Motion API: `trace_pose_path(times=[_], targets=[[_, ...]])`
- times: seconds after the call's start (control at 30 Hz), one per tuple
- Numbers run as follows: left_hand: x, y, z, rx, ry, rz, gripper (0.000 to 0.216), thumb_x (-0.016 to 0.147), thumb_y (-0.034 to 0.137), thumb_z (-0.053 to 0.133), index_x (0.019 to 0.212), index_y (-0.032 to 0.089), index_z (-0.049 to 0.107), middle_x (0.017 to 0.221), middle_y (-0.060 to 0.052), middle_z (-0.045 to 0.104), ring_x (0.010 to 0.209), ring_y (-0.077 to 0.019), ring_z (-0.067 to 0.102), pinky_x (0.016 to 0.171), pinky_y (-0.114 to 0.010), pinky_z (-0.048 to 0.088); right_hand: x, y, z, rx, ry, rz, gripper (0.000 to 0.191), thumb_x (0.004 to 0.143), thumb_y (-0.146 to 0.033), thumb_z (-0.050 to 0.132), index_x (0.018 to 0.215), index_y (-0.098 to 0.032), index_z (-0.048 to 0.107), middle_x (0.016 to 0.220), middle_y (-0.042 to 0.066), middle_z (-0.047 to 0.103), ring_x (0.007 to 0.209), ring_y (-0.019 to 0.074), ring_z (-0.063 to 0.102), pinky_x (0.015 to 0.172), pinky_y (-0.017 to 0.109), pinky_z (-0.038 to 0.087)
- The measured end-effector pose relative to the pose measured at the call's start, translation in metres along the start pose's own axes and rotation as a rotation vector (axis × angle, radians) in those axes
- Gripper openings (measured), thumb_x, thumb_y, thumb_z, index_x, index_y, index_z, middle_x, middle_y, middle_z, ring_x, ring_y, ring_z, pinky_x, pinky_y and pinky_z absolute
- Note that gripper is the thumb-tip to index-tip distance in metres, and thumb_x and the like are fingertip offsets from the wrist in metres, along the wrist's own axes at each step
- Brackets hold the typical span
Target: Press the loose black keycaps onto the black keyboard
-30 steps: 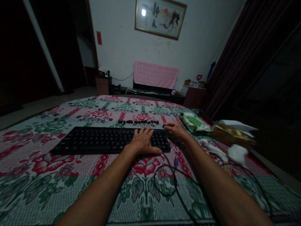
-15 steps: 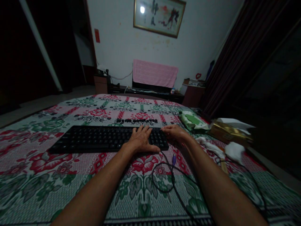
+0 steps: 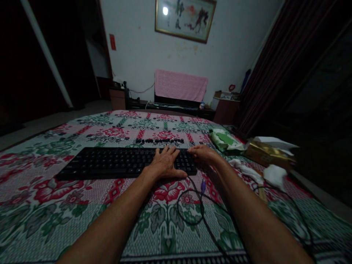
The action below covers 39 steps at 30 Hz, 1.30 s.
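A black keyboard [image 3: 110,161] lies flat on the flowered cloth, its far right corner nearest my right hand. My left hand [image 3: 164,163] rests palm down across the keyboard's right part, fingers apart and thumb stretched along the near edge. At the top right corner, over the number keys, my right hand [image 3: 202,153] has thumb and fingers pinched together. What is between those fingertips is too small to make out. Behind the keyboard runs a row of small black pieces [image 3: 162,141], which look like loose keycaps. The keyboard's black cable [image 3: 202,211] loops in front, beside a purple plug [image 3: 203,186].
To the right are a green and white packet [image 3: 225,141], a golden tissue box [image 3: 264,154], crumpled white tissue [image 3: 275,177] and a white cloth-like bundle [image 3: 247,171]. The patterned cloth [image 3: 55,220] covers the surface. Farther back, a pink towel [image 3: 181,85] hangs over a dark screen.
Both hands stay almost where they were; the right fingers shift only slightly at the keyboard's corner. The whole view has moved a little.
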<state>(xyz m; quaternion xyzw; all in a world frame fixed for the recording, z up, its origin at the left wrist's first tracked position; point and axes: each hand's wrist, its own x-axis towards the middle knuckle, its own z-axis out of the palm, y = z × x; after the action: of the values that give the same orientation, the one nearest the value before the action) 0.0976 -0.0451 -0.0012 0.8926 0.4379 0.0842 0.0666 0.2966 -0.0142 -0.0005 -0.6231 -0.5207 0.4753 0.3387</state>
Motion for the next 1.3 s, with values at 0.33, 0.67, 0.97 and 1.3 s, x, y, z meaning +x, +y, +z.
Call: trace_pose_path(times=[0.33, 0.67, 0.97, 1.3], targets=[[0.001, 0.010, 0.003, 0.004, 0.011, 0.080, 0.085, 0.063, 0.070, 0.045, 0.132, 0.023, 0.032, 0.143, -0.009, 0.026, 0.129, -0.0323, 0.022, 0.102, -0.054, 0.017, -0.001, -0.003, 0.001, -0.072, 0.024, -0.003, 0.008, 0.067, -0.023, 0.061, 0.069, -0.015, 0.061, 0.049, -0.004, 0.050, 0.045, 0.0075, 0.047, 0.044, 0.018, 0.040], [0.002, 0.007, 0.007, 0.026, 0.031, 0.090, 0.085, 0.064, 0.070, 0.045, 0.132, 0.021, 0.032, 0.142, -0.010, 0.027, 0.128, -0.0315, 0.022, 0.102, -0.050, 0.019, 0.000, 0.000, 0.007, -0.136, 0.091, -0.054, 0.010, 0.068, -0.023, 0.060, 0.071, -0.013, 0.061, 0.048, -0.005, 0.048, 0.043, 0.0061, 0.043, 0.041, 0.016, 0.036], [0.002, 0.007, 0.009, 0.032, 0.026, 0.073, 0.084, 0.065, 0.069, 0.045, 0.133, 0.022, 0.031, 0.143, -0.010, 0.026, 0.129, -0.0307, 0.021, 0.102, -0.051, 0.017, 0.003, 0.000, 0.001, -0.110, 0.045, -0.025, 0.011, 0.068, -0.022, 0.062, 0.065, -0.013, 0.056, 0.043, -0.006, 0.045, 0.038, 0.0047, 0.040, 0.041, 0.016, 0.035], [0.004, 0.005, 0.012, 0.042, 0.063, 0.092, 0.085, 0.064, 0.069, 0.046, 0.132, 0.020, 0.032, 0.142, -0.011, 0.028, 0.128, -0.0303, 0.024, 0.101, -0.051, 0.020, 0.006, 0.002, 0.001, -0.111, 0.046, -0.053, 0.009, 0.069, -0.021, 0.061, 0.067, -0.013, 0.057, 0.045, -0.006, 0.046, 0.038, 0.0047, 0.041, 0.039, 0.015, 0.035]])
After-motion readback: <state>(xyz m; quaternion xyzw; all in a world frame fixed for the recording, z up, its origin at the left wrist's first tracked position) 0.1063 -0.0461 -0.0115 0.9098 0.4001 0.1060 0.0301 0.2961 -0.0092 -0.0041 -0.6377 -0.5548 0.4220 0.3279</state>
